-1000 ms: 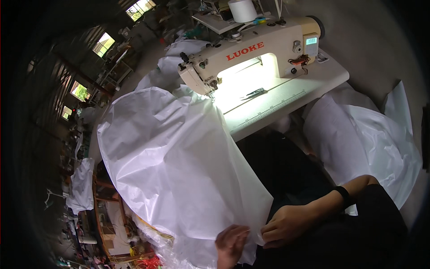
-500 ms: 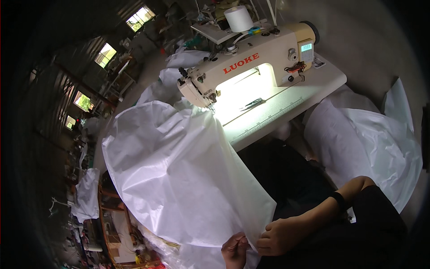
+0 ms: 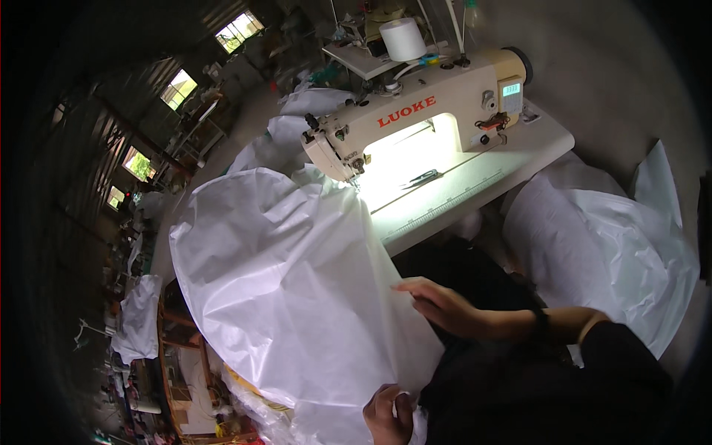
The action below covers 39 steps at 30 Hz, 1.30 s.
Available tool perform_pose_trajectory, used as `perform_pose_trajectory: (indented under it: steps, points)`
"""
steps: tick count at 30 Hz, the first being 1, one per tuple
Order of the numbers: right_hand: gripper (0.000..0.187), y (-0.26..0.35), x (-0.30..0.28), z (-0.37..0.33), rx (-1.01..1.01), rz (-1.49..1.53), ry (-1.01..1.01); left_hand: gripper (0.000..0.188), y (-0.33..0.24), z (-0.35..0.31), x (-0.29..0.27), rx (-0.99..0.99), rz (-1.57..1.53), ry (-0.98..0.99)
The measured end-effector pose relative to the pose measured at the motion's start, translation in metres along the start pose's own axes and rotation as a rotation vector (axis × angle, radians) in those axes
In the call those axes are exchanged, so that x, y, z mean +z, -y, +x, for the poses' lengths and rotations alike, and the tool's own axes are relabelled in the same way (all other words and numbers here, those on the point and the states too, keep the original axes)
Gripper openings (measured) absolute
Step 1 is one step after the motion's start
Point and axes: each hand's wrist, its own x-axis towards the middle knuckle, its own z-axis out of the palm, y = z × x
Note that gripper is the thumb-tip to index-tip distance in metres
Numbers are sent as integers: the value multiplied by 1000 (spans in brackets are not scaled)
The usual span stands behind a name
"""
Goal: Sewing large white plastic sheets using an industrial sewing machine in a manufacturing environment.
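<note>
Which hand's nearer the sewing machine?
Right. Right hand: below the sewing machine in frame, by the edge of the white sheet. Left hand: farther down, at the sheet's bottom.

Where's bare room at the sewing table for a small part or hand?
Sewing table: the front strip between the snips and printed ruler. Reach-through: the lit opening beneath the machine arm, behind the snips. Crowded: left of the machine head, where white sheeting spreads down to the left hand.

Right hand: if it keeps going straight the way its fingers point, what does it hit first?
The white sheet, most likely: the right hand points left at it, fingertips over its edge. Depth is unclear; they may already be touching.
</note>
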Motion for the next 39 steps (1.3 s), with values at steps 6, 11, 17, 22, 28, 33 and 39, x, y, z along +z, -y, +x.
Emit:
perform_pose_trajectory:
  steps: [6,11,17,22,28,33,39]
  points:
    - [42,-78,-25,56,189,-60,-61,11,-17,62,2,378,-127,618]
    - [50,-74,-117,100,375,-528,-589,14,-13,73,12,308,-331,773]
    - [57,-87,-130,168,697,-1205,-148,18,9,66,13,303,-270,810]
    - [63,-109,-138,183,589,-1557,-68,14,37,76,16,178,-212,612]
    - [51,-100,-136,184,719,-1294,-132,16,72,103,35,123,-159,573]
    - [54,-88,-132,174,673,-1296,-156,18,74,104,35,147,-165,610]
    - [62,-101,-128,185,651,-1470,-71,22,70,108,30,112,-190,611]
